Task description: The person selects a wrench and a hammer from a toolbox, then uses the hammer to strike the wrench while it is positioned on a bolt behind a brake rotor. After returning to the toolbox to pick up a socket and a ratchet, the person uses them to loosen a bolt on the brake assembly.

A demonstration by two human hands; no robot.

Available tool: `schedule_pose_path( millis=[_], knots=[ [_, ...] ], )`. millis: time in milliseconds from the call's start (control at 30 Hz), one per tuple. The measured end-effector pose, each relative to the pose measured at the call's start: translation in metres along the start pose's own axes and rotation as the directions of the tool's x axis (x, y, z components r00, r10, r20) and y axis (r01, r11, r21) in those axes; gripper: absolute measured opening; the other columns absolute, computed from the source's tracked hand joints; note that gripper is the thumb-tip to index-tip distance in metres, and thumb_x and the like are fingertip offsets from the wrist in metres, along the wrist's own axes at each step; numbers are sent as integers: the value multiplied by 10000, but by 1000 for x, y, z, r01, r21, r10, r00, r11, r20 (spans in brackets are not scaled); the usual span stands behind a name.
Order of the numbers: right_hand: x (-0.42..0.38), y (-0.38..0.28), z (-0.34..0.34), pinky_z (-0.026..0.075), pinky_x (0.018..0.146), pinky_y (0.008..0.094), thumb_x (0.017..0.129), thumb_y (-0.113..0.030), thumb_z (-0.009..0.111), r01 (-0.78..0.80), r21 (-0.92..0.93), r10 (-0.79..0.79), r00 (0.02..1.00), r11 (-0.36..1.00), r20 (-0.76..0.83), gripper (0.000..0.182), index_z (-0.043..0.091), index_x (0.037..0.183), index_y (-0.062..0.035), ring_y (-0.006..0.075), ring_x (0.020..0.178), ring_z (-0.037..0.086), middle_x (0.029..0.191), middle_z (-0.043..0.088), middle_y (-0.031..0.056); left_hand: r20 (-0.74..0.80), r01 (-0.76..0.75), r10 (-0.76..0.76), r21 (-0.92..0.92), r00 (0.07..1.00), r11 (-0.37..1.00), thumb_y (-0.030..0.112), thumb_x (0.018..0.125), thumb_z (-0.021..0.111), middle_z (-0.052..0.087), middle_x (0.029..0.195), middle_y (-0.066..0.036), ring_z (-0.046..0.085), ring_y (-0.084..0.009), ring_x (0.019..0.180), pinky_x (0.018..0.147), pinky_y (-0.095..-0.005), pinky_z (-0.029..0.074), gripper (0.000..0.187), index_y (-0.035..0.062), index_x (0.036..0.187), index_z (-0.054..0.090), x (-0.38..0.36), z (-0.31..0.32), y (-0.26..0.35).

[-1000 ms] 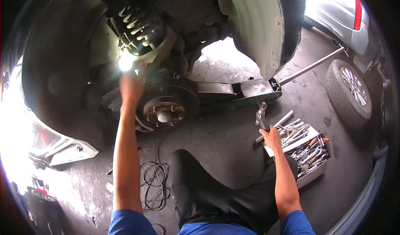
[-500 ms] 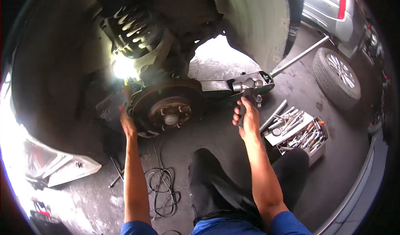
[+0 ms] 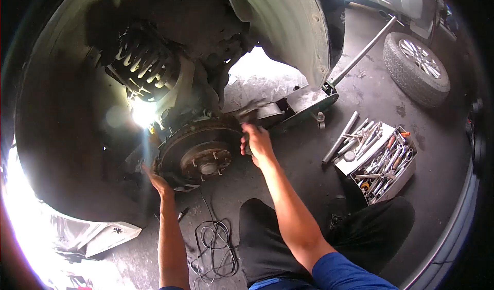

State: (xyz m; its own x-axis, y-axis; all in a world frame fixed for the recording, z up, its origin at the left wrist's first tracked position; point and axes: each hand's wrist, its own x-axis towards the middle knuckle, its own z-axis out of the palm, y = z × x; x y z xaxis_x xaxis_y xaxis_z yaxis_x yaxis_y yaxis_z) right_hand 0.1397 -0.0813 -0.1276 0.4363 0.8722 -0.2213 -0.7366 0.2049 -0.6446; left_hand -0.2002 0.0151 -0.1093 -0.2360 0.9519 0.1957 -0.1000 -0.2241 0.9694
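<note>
A rusty brake disc (image 3: 177, 153) with wheel studs round its hub (image 3: 208, 167) sits in the open wheel arch. My right hand (image 3: 259, 145) is closed round the dark handle of a hammer (image 3: 251, 116), whose head is smeared by motion near the disc's right edge. At the disc's lower left edge is my left hand (image 3: 160, 182), its fingers stretched upward and partly lost in glare and shadow. I see nothing held in it. Above it a bright work lamp (image 3: 144, 114) shines below the coil spring (image 3: 143, 66).
A floor jack (image 3: 309, 100) with a long handle reaches under the car from the right. An open toolbox (image 3: 388, 169) full of wrenches stands on the floor. Farther back lies a removed wheel (image 3: 417, 68). A coiled black cable (image 3: 213, 249) lies beside my knee.
My right hand has swung the hammer leftward, from beside the jack to the disc's edge. My left hand stays by the disc, lower in view. The whole view has shifted slightly.
</note>
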Motion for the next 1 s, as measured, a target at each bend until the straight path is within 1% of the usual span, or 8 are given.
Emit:
schedule_pose_path(
  millis=[100, 300, 433, 633, 800, 833, 933, 1000],
  knots=[
    [12, -19, -18, 481, 421, 352, 947, -299, 667, -109, -4, 109, 991, 994, 75, 300, 538, 971, -29, 187, 474, 556, 669, 537, 55, 0, 12, -12, 55, 1000, 998, 676, 1018, 357, 214, 1664, -179, 257, -332, 1516, 1231, -449, 207, 909, 7, 1606, 178, 1, -2, 1],
    [-25, -37, -1, 475, 388, 320, 960, -289, 632, 185, 121, -160, 969, 975, -190, 276, 536, 1031, -40, 154, 451, 553, 678, 548, 45, 137, 74, -68, -45, 988, 996, 674, 1011, 384, 189, 1669, -177, 272, -341, 1508, 1226, -461, 229, 906, 44, 1619, 150, 10, -10, -10],
    [-6, -10, 4, 470, 409, 333, 963, -307, 655, -126, -77, 134, 985, 989, 105, 278, 567, 960, -43, 175, 474, 563, 657, 564, 53, 98, 82, -74, -73, 992, 994, 686, 1003, 388, 178, 1672, -180, 253, -351, 1516, 1232, -465, 209, 927, 44, 1621, 132, 2, -4, -3],
    [-24, -19, -5, 457, 409, 323, 977, -301, 640, 78, 50, -79, 997, 996, 5, 265, 535, 1059, -73, 177, 471, 555, 671, 543, 49, 47, 36, -38, 54, 998, 998, 712, 992, 379, 156, 1680, -175, 233, -348, 1523, 1240, -465, 168, 956, 33, 1619, 135, 8, -11, -10],
    [-8, 7, 3, 456, 426, 338, 941, -279, 657, -98, -55, 102, 991, 994, 83, 239, 573, 985, -59, 182, 474, 542, 691, 566, 62, 147, 164, -145, -124, 978, 979, 713, 995, 365, 115, 1689, -172, 182, -334, 1542, 1246, -462, 134, 953, 34, 1620, 128, 27, -29, -25],
    [-5, -3, -5, 466, 419, 335, 953, -282, 659, -158, 25, 154, 979, 987, 131, 258, 567, 1002, -45, 176, 497, 567, 676, 559, 56, 91, 108, -104, -36, 990, 994, 710, 997, 363, 114, 1689, -174, 177, -337, 1544, 1247, -464, 135, 950, 34, 1620, 124, 16, -19, -12],
    [-31, -42, -28, 467, 424, 330, 957, -301, 659, -37, 3, 37, 999, 999, 27, 260, 596, 1020, -57, 170, 503, 569, 686, 571, 56, -13, 2, 0, 153, 1000, 988, 702, 1002, 355, 113, 1688, -176, 157, -338, 1549, 1248, -465, 131, 940, 36, 1621, 116, -6, 4, 7],
    [-65, -78, -40, 468, 412, 336, 953, -339, 675, 193, 10, -190, 973, 981, -131, 300, 584, 1027, -63, 167, 489, 562, 673, 550, 48, 1, 2, -2, 138, 1000, 990, 699, 1006, 345, 111, 1691, -168, 134, -331, 1555, 1251, -462, 120, 931, 40, 1621, 114, -4, 3, 4]
  ],
)
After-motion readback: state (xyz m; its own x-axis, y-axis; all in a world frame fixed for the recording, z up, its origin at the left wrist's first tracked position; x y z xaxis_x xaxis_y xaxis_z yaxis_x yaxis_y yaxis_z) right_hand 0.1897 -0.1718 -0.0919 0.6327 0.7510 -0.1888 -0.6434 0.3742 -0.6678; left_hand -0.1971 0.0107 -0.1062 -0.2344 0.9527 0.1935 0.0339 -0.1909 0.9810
